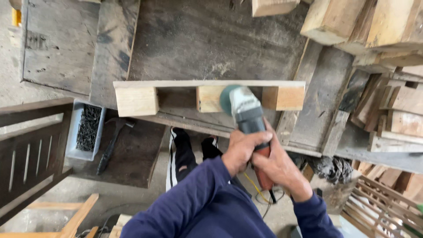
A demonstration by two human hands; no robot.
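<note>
**Angle grinder applied to wooden frame**

Both hands grip the angle grinder [249,121]. The left hand [241,150] is wrapped around the grinder's body; the right hand [276,165] is closed around its red rear handle. The grinder's disc end rests against the wooden frame [207,94], at the frame's middle block. The frame lies on the dark surface [211,39]. Left of the frame sit a hammer [112,143] and a tray of nails [87,128].
</note>
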